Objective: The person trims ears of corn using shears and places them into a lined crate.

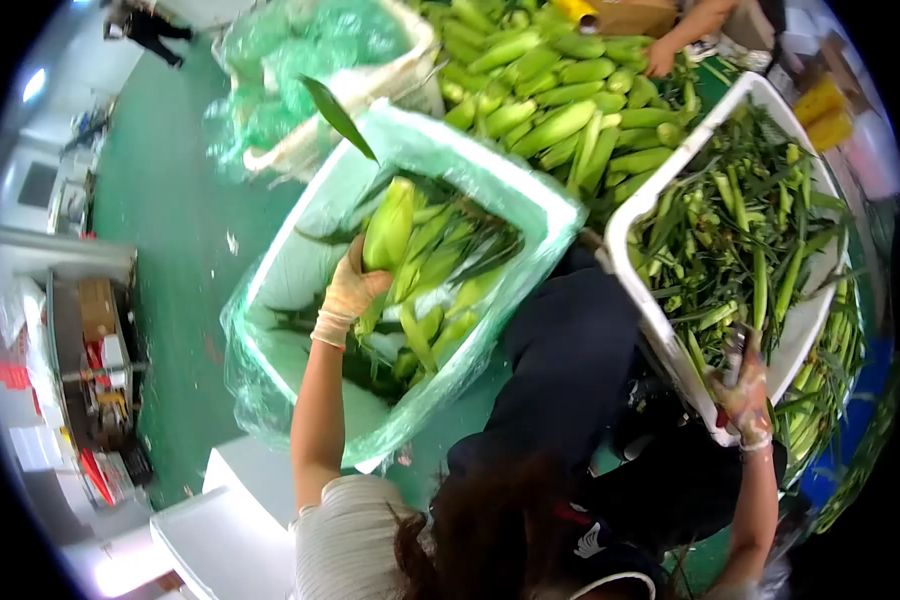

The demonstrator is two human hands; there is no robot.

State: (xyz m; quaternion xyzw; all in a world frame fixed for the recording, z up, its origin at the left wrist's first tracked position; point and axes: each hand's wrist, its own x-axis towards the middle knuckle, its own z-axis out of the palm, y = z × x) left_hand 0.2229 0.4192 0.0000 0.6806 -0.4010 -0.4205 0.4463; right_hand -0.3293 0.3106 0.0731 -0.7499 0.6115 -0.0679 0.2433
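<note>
In a pale glove, my left hand (355,290) grips the lower part of a green-husked ear of corn (390,222). It is inside a crate (515,178) lined with green-tinted plastic, where more ears of corn (435,260) lie below the hand. My right hand, gloved and stained (748,395), is closed around a short metal-bladed tool (735,358), its handle hidden in the fingers. That hand is at the near end of a white crate (625,228) filled with cut husks, leaves and stalks (740,215).
A large pile of corn (560,90) lies beyond the crates, with another person's hand (660,57) at its right side. At the upper left stands a bin of green plastic film (315,50). More leaves (820,400) lie right of the white crate. A shelf (95,370) stands far left.
</note>
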